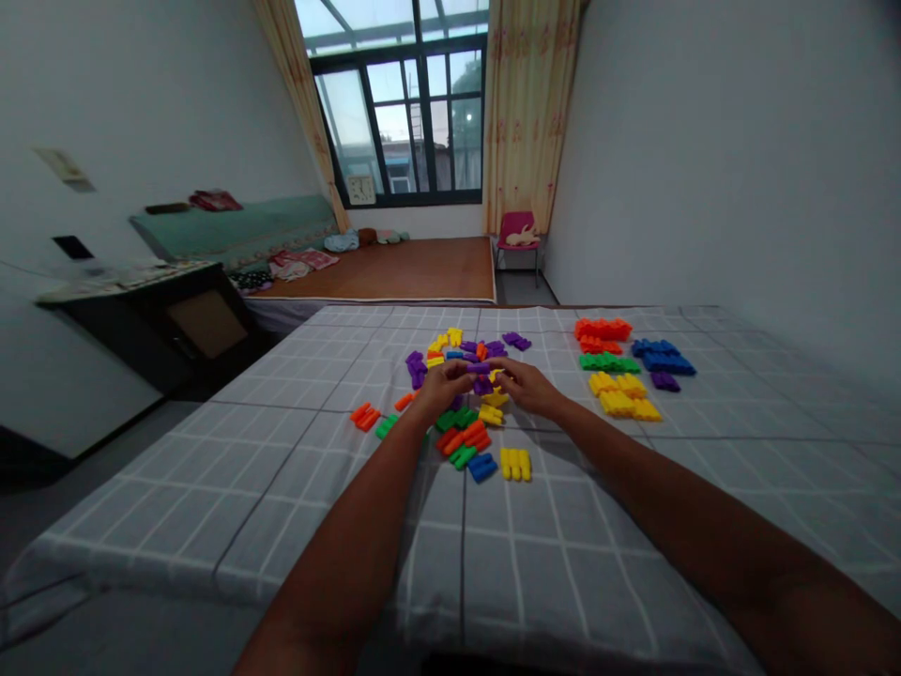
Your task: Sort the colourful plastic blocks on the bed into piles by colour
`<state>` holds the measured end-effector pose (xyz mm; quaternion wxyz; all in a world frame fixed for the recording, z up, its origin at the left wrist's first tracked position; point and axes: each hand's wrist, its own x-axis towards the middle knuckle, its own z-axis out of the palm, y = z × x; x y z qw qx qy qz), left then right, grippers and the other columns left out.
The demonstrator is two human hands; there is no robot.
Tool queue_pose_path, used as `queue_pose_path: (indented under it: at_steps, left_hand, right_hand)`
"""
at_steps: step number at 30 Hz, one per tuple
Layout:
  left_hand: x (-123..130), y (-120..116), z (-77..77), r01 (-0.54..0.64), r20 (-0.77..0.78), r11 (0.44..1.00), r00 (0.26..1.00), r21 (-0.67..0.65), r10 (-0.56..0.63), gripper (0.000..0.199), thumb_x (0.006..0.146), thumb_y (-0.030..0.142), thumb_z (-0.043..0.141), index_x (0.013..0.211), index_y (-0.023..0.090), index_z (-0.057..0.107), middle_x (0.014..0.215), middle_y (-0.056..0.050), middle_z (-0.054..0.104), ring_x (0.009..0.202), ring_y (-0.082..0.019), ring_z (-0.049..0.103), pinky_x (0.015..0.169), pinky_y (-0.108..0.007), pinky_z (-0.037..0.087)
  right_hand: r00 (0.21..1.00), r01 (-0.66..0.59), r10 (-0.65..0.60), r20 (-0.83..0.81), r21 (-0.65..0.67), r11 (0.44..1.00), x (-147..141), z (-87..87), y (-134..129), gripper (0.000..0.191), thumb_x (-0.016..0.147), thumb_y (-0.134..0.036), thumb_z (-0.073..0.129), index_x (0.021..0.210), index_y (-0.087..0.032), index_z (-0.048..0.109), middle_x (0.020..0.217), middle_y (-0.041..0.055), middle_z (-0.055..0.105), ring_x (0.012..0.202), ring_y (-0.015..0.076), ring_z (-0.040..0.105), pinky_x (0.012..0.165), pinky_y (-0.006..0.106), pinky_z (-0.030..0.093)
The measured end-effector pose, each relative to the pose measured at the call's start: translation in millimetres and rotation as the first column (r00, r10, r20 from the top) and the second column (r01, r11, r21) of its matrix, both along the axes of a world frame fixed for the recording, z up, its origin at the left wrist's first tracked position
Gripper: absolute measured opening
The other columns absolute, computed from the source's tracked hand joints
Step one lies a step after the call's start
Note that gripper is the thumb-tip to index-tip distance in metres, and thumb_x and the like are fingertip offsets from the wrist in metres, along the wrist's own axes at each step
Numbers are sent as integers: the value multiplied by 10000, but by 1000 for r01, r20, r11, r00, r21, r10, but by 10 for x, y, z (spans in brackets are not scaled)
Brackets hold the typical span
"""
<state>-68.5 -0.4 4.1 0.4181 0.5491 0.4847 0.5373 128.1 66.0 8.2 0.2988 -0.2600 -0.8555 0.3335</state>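
Over a loose pile of coloured plastic pieces, my left hand (449,383) and my right hand (525,385) face each other. Between their fingertips is a purple piece (479,368), gripped from both sides. Another purple piece (482,385) shows just below it. Nearer me lie green pieces (456,418), red-orange pieces (465,437), a blue piece (482,467) and a yellow piece (516,464). Purple pieces (416,368) and yellow pieces (445,340) lie beyond my left hand. An orange piece (364,416) sits at the pile's left.
At the right of the checked tablecloth (282,469) stand groups sorted by colour: red-orange (603,330), green (609,362), yellow (623,396), blue (663,357) and one purple piece (664,381). Past the table are a low bed (422,268) and a pink chair (517,225).
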Motion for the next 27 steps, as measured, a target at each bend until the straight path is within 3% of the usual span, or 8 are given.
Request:
queue_pose_path:
  at_steps: [4, 8, 11, 14, 17, 20, 23, 27]
  left_hand:
    - [49, -7, 3, 23, 192, 1000, 981, -19, -18, 396, 661, 398, 784, 914, 149, 610, 857, -34, 681, 796, -157, 652, 811, -327, 523]
    - [83, -7, 10, 10, 268, 999, 963, -51, 4, 412, 654, 428, 798, 878, 153, 588, 877, -37, 677, 834, -161, 654, 869, -366, 521]
    - [58, -7, 41, -92, 83, 993, 992, -73, 99, 374, 764, 482, 694, 917, 151, 609, 914, -69, 678, 845, -179, 648, 816, -374, 535]
    - [33, 1, 62, -257, -173, 963, 948, 87, 268, 403, 746, 426, 716, 1036, 158, 640, 1026, -91, 669, 898, -198, 632, 819, -365, 525]
    - [69, 4, 52, -94, -268, 987, 955, 131, 127, 390, 707, 385, 749, 1010, 151, 679, 1019, -90, 685, 894, -207, 640, 832, -356, 518]
    - [127, -15, 45, 78, -121, 996, 990, 53, -72, 379, 734, 409, 721, 993, 134, 692, 950, -83, 707, 858, -206, 653, 813, -349, 521]
    - [131, -39, 72, 101, 59, 995, 993, -17, -100, 407, 717, 412, 747, 1004, 130, 690, 934, -72, 711, 830, -188, 650, 795, -326, 519]
    - [105, -53, 110, 124, 217, 982, 972, -140, -91, 400, 618, 383, 833, 904, 146, 687, 837, -22, 696, 748, -139, 632, 728, -264, 513]
  right_hand:
    - [989, -98, 74, -128, -190, 977, 18, -142, 2, 471, 841, -266, 564, 1307, -202, 535, 1256, 99, 625, 1018, 198, 645, 795, 323, 554]
    - [988, -131, 105, -113, -263, 956, 53, -210, 11, 467, 747, -232, 675, 1206, -179, 604, 1093, 85, 692, 879, 191, 675, 735, 320, 563]
    - [991, -55, 29, -130, -202, 978, 83, -196, 25, 375, 735, -184, 666, 1110, -187, 646, 1014, 58, 708, 846, 179, 681, 753, 322, 557]
    - [988, 16, -38, -151, -145, 989, 95, -155, 22, 345, 736, -216, 690, 1078, -193, 650, 983, 50, 706, 814, 174, 680, 746, 323, 552]
    - [982, 73, -95, -164, -137, 988, 68, -116, -7, 340, 730, -286, 727, 1046, -186, 651, 912, 41, 698, 787, 173, 668, 728, 315, 544]
    - [968, 35, -85, -236, -208, 978, 22, -80, -43, 423, 710, -344, 755, 1081, -183, 632, 940, 41, 675, 765, 157, 647, 713, 307, 545]
    - [950, -108, 28, -310, -245, 963, 5, -42, -62, 548, 715, -357, 756, 1214, -209, 584, 1117, 64, 621, 782, 139, 636, 720, 308, 557]
    - [959, -132, 119, -259, -34, 991, 27, -6, -101, 545, 722, -366, 770, 1225, -237, 604, 1302, 99, 527, 891, 163, 621, 780, 336, 555]
